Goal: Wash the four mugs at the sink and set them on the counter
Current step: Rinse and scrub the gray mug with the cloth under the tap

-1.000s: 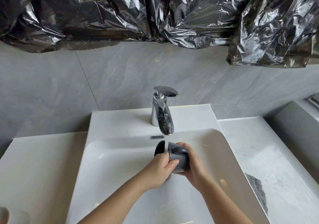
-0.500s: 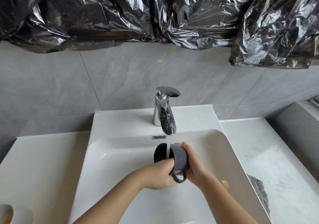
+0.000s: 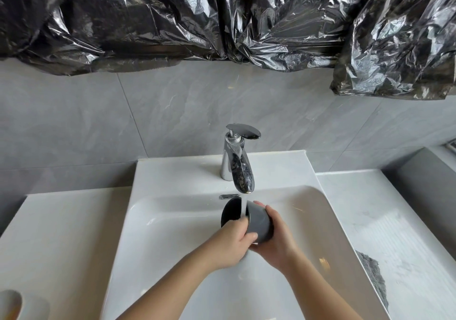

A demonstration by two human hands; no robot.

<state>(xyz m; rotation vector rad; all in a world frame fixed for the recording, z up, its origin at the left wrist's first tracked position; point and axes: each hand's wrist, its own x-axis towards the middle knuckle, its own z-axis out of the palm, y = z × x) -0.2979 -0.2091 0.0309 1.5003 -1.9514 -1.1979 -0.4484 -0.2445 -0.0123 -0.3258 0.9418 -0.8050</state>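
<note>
A dark grey mug (image 3: 259,223) lies on its side over the white sink (image 3: 158,221), its mouth facing left and back. A thin stream of water falls from the chrome faucet (image 3: 238,166) onto its rim. My right hand (image 3: 276,240) wraps the mug's base and side from the right. My left hand (image 3: 234,240) grips the near rim, with fingers at the mouth. The mug's handle is hidden. At the bottom left edge, a pale mug (image 3: 11,305) shows in part on the counter.
White counter (image 3: 49,233) lies left of the basin, marbled white counter (image 3: 394,221) to the right. A grey cloth (image 3: 372,277) lies at the right edge of the sink. Black plastic sheeting (image 3: 222,16) hangs over the grey tiled wall.
The mug has been turned in my hands: its handle, seen at the bottom half a second ago, is now out of sight. Water runs onto the rim; one second ago no stream was visible.
</note>
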